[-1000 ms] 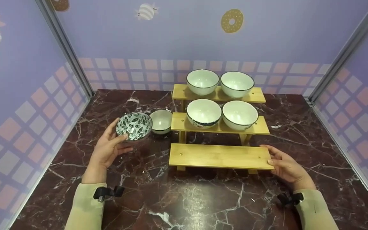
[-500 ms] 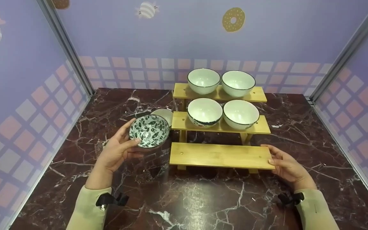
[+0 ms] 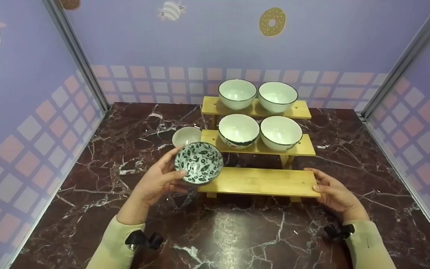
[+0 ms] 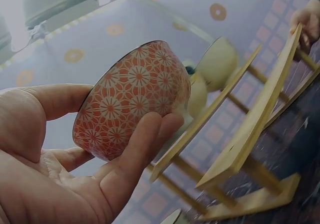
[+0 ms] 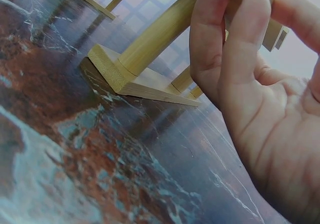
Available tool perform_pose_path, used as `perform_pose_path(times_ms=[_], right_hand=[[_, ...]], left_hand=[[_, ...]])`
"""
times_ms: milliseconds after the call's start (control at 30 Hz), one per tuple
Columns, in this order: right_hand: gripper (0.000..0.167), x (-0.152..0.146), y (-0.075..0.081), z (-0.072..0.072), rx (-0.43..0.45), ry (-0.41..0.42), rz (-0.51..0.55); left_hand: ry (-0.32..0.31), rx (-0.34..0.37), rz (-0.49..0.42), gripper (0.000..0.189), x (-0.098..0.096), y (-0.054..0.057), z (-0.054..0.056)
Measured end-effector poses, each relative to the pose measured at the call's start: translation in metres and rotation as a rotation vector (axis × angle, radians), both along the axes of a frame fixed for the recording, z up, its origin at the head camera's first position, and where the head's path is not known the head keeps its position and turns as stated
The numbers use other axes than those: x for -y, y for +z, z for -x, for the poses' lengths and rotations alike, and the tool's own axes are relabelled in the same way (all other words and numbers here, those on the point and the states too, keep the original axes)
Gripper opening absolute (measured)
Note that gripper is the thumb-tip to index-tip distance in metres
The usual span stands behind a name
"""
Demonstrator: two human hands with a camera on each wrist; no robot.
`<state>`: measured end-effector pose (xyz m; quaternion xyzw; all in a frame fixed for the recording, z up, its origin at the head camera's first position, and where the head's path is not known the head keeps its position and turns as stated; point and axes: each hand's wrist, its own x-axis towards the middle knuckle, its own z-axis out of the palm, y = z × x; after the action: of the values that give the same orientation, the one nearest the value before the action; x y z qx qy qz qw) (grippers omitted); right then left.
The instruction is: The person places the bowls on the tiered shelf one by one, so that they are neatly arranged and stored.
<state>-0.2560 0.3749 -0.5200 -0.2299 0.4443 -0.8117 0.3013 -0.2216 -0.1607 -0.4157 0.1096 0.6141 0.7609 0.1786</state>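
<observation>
My left hand [image 3: 161, 179] grips a bowl [image 3: 199, 163], thumb on the rim and fingers round the outside. Inside, the bowl is white with dark leaves and flowers; its outer side, in the left wrist view, carries a red-and-white flower pattern [image 4: 132, 101]. The tilted bowl overlaps the left end of the lowest step of a three-tier wooden stand [image 3: 263, 182] in the head view. At that step's right end my right hand [image 3: 336, 194] pinches the board between thumb and fingers. In the right wrist view, the fingers [image 5: 245, 33] hold the board's end above a round post [image 5: 157, 33].
Two white bowls stand on the top step, the left one [image 3: 237, 94] beside the right one [image 3: 277, 97]. Two more, a left bowl [image 3: 239, 130] and a right bowl [image 3: 281, 132], occupy the middle step. Another bowl [image 3: 186, 135] sits on the dark marble table [image 3: 252, 231], left of the stand.
My left hand has carried the patterned bowl rightward and toward me, from beside the bowl on the table to the lowest step's left end. My right hand stays on the board.
</observation>
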Motion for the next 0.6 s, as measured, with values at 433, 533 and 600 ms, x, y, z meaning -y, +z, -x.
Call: perform_pose_path(times_ms=[433,533,600], right_hand=[[0.059,0.000,0.001,-0.001,0.002,-0.014,-0.013],[0.059,0.000,0.001,0.000,0.003,-0.009,-0.009],[0.059,0.000,0.001,-0.001,0.001,-0.005,-0.004]], left_hand=[[-0.116,0.011,0.003,0.087,-0.042,-0.002,0.002],[-0.138,0.015,-0.005,0.088,-0.052,-0.002,0.003],[-0.153,0.017,-0.011,0.088,-0.057,-0.002,0.004]])
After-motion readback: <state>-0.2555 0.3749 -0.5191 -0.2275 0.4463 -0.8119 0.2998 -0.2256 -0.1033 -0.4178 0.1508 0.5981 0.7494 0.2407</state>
